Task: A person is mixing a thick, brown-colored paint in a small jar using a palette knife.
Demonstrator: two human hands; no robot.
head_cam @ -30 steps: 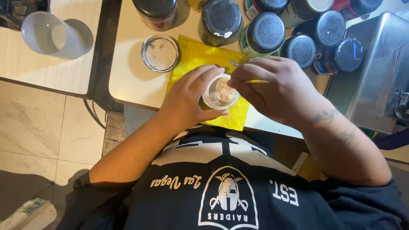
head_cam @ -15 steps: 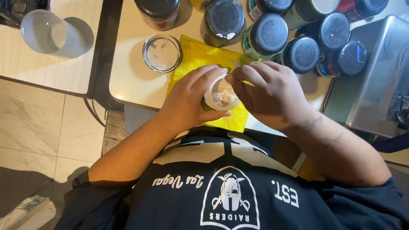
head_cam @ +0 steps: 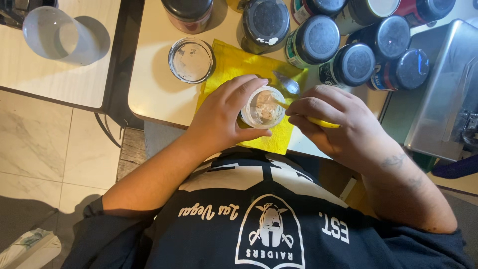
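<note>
Head view shows the left hand (head_cam: 224, 119) wrapped around a small round clear plastic pot of beige paste (head_cam: 262, 107) above a yellow cloth (head_cam: 234, 65), while the right hand (head_cam: 338, 124), just beside it, pinches a thin yellow-handled brush (head_cam: 318, 121) dipping into that pot.

On my feed: nine dark-lidded jars (head_cam: 321, 37), one loose lid (head_cam: 191, 60), one yellow cloth (head_cam: 244, 67), one clear cup (head_cam: 52, 35).
</note>
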